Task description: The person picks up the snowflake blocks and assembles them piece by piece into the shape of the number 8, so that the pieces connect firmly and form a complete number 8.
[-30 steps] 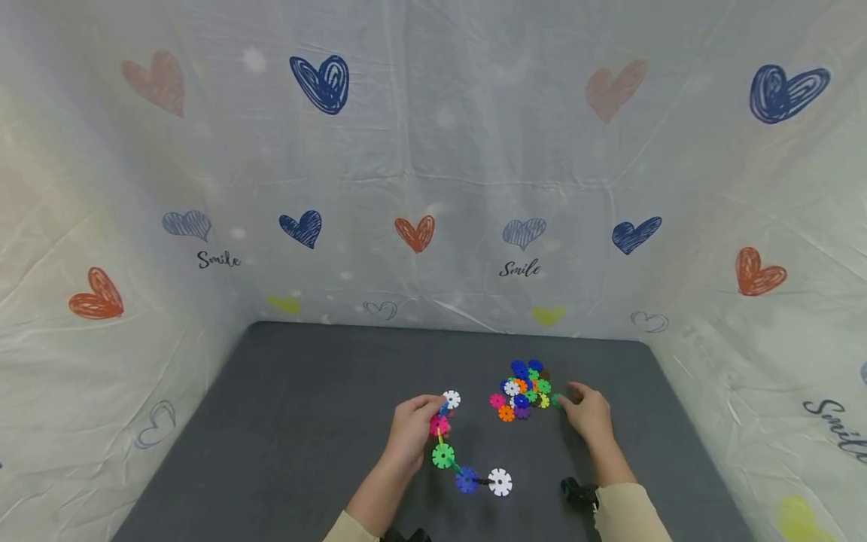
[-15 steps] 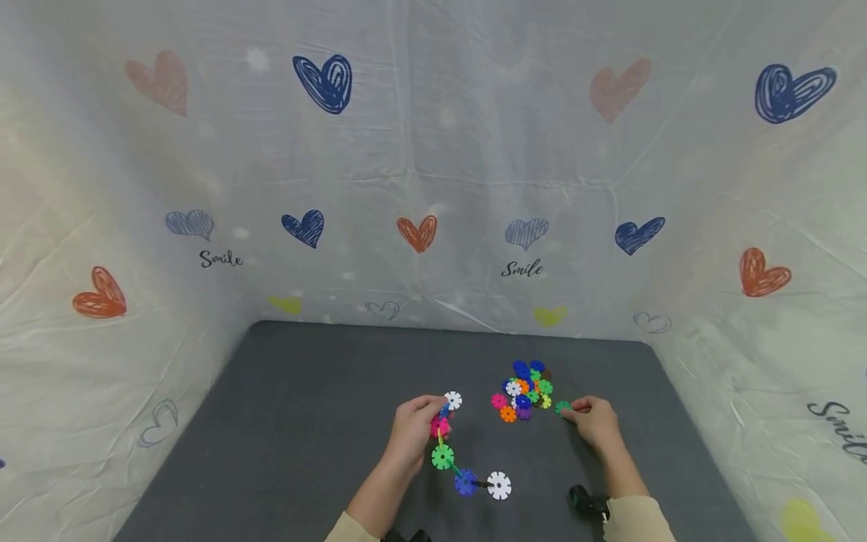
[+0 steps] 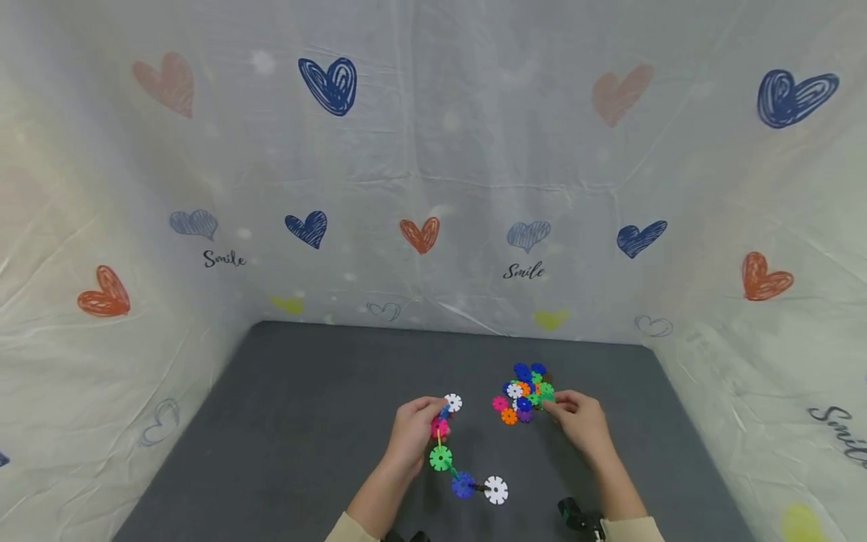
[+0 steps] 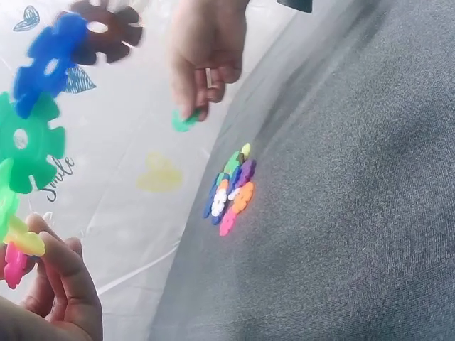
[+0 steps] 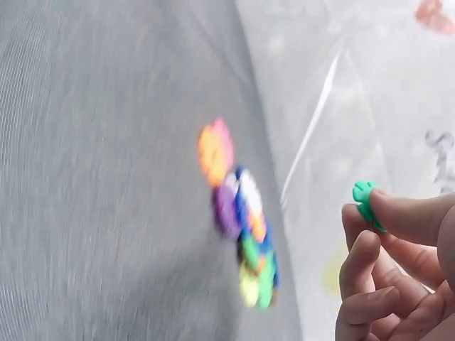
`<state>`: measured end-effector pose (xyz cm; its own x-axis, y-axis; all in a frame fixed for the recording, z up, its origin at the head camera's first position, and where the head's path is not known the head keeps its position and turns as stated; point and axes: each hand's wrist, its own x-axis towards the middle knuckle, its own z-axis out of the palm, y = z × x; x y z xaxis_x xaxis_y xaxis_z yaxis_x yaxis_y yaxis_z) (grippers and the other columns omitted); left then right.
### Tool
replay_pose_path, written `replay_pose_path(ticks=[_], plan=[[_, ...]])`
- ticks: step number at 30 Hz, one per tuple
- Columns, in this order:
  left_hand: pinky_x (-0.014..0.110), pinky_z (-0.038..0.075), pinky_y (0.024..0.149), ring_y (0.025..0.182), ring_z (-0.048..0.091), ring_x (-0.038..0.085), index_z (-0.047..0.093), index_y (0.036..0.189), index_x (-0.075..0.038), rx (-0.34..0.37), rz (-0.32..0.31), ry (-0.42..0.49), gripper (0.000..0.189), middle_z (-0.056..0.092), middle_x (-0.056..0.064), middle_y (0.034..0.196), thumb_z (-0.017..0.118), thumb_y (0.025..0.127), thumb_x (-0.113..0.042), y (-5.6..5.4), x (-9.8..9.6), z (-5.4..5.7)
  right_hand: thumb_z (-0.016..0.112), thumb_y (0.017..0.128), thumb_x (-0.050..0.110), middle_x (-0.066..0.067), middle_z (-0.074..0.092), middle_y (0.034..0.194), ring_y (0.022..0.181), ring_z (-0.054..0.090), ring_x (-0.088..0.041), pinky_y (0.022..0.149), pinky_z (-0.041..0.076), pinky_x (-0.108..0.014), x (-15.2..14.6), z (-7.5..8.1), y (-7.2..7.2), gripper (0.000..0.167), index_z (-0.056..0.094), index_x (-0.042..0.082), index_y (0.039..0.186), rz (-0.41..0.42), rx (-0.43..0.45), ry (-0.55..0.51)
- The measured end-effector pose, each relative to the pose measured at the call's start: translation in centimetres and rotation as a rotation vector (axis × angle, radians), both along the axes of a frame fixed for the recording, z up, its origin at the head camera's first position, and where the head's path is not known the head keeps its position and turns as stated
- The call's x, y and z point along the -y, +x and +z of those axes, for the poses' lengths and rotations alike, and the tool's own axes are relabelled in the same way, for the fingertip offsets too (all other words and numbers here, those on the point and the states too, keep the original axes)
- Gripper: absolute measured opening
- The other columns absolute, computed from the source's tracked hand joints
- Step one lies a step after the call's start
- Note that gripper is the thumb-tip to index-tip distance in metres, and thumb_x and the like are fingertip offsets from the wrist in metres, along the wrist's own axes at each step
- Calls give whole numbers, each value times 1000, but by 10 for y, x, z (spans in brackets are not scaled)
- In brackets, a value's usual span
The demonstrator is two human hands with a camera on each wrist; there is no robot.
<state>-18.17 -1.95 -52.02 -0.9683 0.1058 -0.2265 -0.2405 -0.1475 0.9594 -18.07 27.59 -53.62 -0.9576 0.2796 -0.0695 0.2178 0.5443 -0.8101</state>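
My left hand (image 3: 409,430) grips a chain of notched plastic snowflake discs (image 3: 440,458) near its upper end. A white disc (image 3: 454,403) sticks out above the fingertips; pink, yellow, green, blue and brown ones follow downward, ending in another white disc (image 3: 497,490). In the left wrist view the chain's brown disc (image 4: 106,30) looms large at the top. My right hand (image 3: 581,421) pinches one green disc (image 5: 364,195) between thumb and index finger. It overlaps the right side of the loose disc pile (image 3: 515,391) in the head view, but appears raised in the wrist views.
The pile of mixed-colour discs lies on a dark grey table (image 3: 325,406). A pale curtain (image 3: 447,150) printed with hearts surrounds the table's back and sides. A black wrist device (image 3: 577,515) sits by the right forearm.
My right hand first drew the green disc slightly away from the pile, then moved left with it. The left hand stays nearly still, while the chain's lower end has shifted slightly down and left.
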Motion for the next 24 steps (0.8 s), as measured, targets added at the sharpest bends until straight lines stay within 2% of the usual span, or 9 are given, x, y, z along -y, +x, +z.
replay_pose_path(ticks=[5,10,15,20,24], plan=[[25,53,57,55,60,7,71,102,5,-12,-6,-24,30,71,7,81,65,98,-24,0,0,1,72,95,22,-11,73,90,74,63,-17,61,50,-26,22,14,4,25,72,0,107,50,-88,-18],[22,51,56,55,58,7,71,100,5,-21,-20,-28,29,74,12,85,65,98,-23,0,-1,1,73,95,24,-9,73,89,70,61,-12,57,49,-25,44,22,11,28,75,2,111,94,-176,-51],[23,50,56,57,58,9,71,99,4,-35,-24,-62,28,73,10,83,64,98,-23,0,0,2,80,88,24,-8,75,85,67,61,-9,56,49,-24,66,26,14,26,78,5,106,109,-262,-144],[24,51,58,57,59,9,72,98,3,-41,-17,-82,28,73,10,83,65,98,-24,-1,0,3,84,82,19,-12,74,81,63,66,-16,56,52,-26,83,25,14,18,79,8,96,165,-309,-227],[22,50,57,56,58,8,72,98,3,-26,-8,-74,28,73,9,82,66,97,-24,-1,0,4,83,84,19,-7,72,73,62,67,-23,53,51,-27,93,23,13,11,79,12,91,207,-312,-238]])
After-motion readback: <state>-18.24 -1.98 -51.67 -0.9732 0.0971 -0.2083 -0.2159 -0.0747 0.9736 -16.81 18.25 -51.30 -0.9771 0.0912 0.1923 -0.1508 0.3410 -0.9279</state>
